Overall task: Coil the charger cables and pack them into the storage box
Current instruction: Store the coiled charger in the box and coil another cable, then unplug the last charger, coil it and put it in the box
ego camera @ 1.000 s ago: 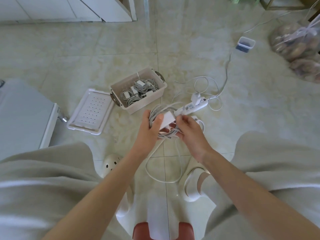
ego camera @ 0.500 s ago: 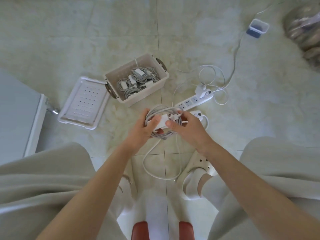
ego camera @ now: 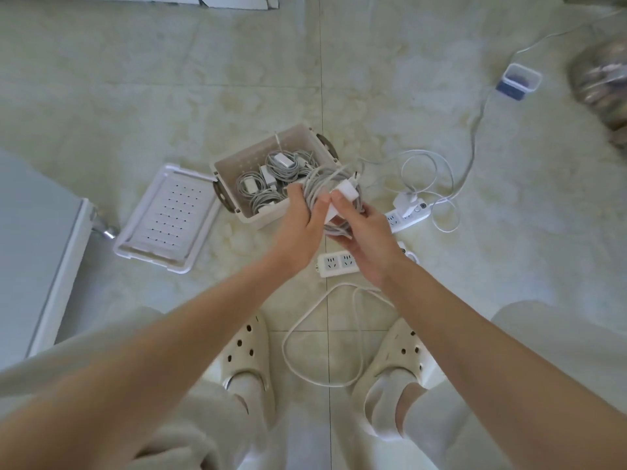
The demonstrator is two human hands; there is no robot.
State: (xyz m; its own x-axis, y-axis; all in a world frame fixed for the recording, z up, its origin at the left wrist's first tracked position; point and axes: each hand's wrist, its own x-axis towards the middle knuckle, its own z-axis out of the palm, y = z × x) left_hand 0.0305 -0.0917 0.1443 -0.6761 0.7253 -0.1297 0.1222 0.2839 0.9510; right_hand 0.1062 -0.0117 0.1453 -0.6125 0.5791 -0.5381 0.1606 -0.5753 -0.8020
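Right, the coil sits clutched between both hands, left hand curled round its left side, right hand pinching the brick onto it, just over the box, near-right corner.

The storage box sits on the floor, with coiled chargers lying inside it. Its lid lies flat just to its left, and a low unit stands further left, beside the lid. The left hand and right hand meet above the box's near right corner, with a coiled cable between them. To the right of the box lies a power strip, with loose wire looped behind it. A second strip lies nearer the person, partly under the right hand. A cable loop lies between the two shoes. Far right and behind stands a small container, with a bag to its right.
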